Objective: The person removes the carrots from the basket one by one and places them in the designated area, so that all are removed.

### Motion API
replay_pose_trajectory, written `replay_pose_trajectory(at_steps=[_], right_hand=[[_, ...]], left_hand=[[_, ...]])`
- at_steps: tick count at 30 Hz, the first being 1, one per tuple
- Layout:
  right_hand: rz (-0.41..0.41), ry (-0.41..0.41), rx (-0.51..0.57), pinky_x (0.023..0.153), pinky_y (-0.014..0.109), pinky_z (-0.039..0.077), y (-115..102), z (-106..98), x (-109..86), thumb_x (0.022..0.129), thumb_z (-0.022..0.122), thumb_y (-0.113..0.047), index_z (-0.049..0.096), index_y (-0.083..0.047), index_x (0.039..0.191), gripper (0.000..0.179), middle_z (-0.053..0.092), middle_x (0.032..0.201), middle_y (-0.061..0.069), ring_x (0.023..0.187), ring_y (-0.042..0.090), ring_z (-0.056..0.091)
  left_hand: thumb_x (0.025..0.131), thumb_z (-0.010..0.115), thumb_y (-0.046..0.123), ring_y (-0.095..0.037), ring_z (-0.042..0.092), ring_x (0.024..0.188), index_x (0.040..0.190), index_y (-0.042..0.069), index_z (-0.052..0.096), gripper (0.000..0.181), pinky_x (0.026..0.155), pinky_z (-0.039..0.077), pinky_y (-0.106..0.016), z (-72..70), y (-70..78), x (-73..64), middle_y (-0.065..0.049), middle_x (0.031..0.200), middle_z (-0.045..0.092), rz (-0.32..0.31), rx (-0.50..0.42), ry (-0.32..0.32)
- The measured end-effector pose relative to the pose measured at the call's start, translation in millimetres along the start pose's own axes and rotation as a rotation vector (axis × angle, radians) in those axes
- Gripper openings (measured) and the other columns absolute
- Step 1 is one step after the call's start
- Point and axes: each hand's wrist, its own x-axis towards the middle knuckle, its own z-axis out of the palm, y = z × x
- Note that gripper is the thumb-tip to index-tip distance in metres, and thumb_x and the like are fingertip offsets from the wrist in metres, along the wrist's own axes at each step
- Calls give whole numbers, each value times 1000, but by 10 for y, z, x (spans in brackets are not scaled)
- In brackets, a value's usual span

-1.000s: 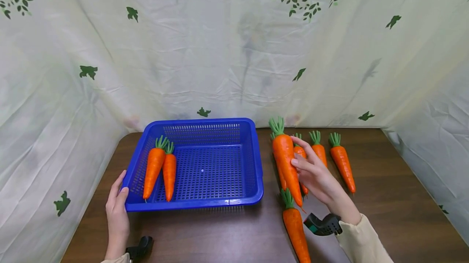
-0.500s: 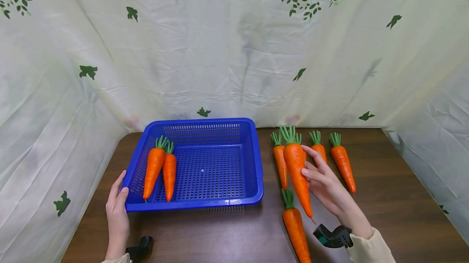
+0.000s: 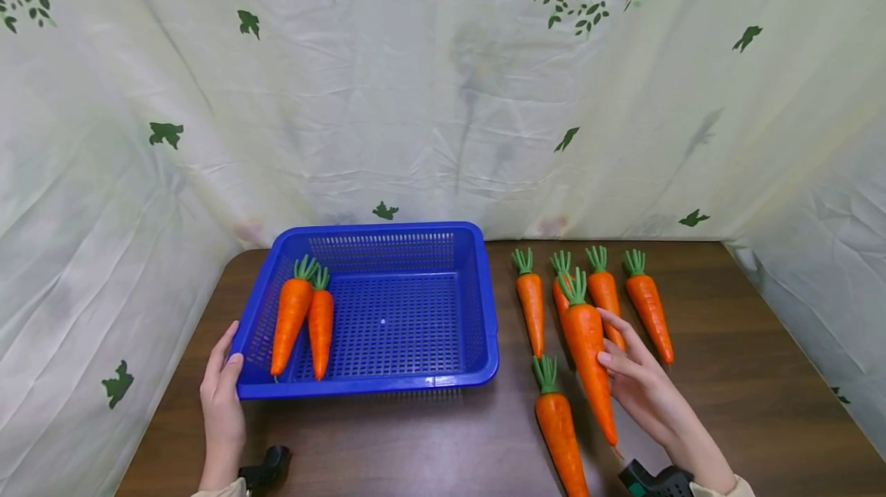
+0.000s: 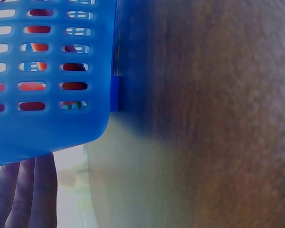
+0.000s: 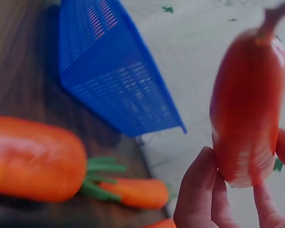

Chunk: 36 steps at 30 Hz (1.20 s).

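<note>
Carrot [image 3: 590,370] sat pinched by its thick end in my right grip [image 3: 645,388] above the bench [image 3: 415,439], maybe for control; my left grip [image 3: 223,389] held the basket [image 3: 346,388] corner, presumably steadying it.

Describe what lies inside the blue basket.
Two carrots with green tops lie close together in the left part of the blue basket. Whatever is directly beneath them is covered.

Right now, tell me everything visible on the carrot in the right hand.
The carrot is glossy orange, thick at the top, tapering to a thin tip, with green stalks; it may be plastic. The right hand holds it off the table, right of the blue basket; in the head view its stalks point away, tip nearer.
</note>
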Motion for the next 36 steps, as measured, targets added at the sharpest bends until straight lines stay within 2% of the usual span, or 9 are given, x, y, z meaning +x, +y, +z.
replay_pose_trajectory(at_steps=[4, 8, 17, 21, 31, 36], right_hand=[[25, 12, 12, 86, 29, 46, 38, -86, -112, 102, 30, -1, 29, -28, 141, 48, 47, 127, 1, 104, 14, 52], [31, 20, 2, 85, 30, 46, 88, -164, -204, 102, 29, 0, 30, -29, 140, 48, 51, 122, 1, 102, 14, 54], [108, 138, -158, 82, 35, 47, 245, -276, -358, 100, 39, -2, 33, -33, 139, 49, 52, 112, 2, 94, 16, 56], [159, 175, -211, 86, 40, 46, 320, -327, -411, 101, 41, -4, 33, -36, 138, 49, 52, 116, 4, 99, 19, 56], [212, 156, -256, 87, 40, 46, 460, -418, -558, 101, 40, -6, 36, -45, 129, 48, 51, 120, -1, 105, 15, 54], [272, 217, -333, 87, 41, 45, 515, -423, -606, 100, 46, -9, 38, -50, 125, 49, 46, 125, 5, 107, 15, 52]], left_hand=[[103, 34, 27, -20, 33, 135, 148, 18, 38, 46, 114, 19, -38, -2, -2, 2, -6, 151, 34, -6, -3, -4], [103, 34, 28, -21, 32, 135, 148, 19, 38, 46, 114, 19, -39, -7, -3, 2, -5, 151, 34, -9, 5, -5], [103, 34, 28, -20, 32, 135, 148, 20, 38, 46, 113, 19, -37, -8, -13, 9, -5, 151, 34, -1, 15, -5], [104, 33, 27, -19, 33, 135, 148, 19, 38, 46, 113, 19, -36, -8, -17, 6, -5, 151, 34, 6, 24, -4], [103, 33, 27, -19, 32, 136, 148, 19, 38, 46, 114, 18, -36, -4, -4, 1, -5, 151, 34, -3, 15, -4], [103, 34, 27, -20, 31, 136, 148, 19, 38, 46, 114, 17, -37, 4, 7, -1, -5, 151, 33, -11, 7, -1]])
